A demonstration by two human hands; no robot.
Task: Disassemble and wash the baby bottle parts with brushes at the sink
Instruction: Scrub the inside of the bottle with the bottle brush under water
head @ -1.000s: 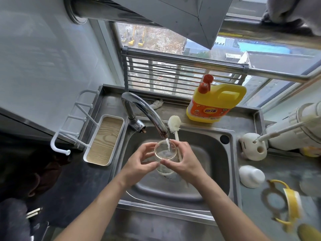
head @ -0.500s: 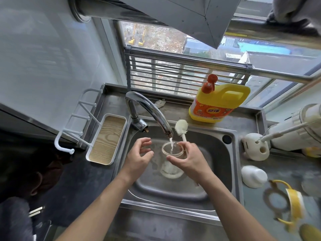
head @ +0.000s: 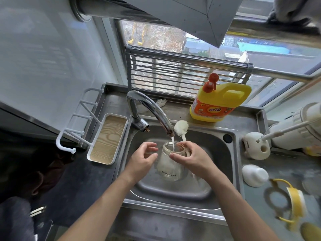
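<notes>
While the right hand [head: 192, 160] grips bottle [head: 171, 162] and brush [head: 181, 129] (mid-sink), the left hand [head: 142, 160] hovers open.

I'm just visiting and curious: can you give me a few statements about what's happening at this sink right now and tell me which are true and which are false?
1. Water runs from the curved chrome faucet into the clear glass baby bottle. True.
2. The right hand holds both the bottle's rim and the white bristle brush. True.
3. The left hand grips the bottle tightly. False: its fingers are spread, next to the bottle.
4. The yellow detergent jug with a red pump stands inside the steel sink basin. False: it stands on the ledge behind.
5. The white domed bottle cap lies right of the sink. True.
</notes>
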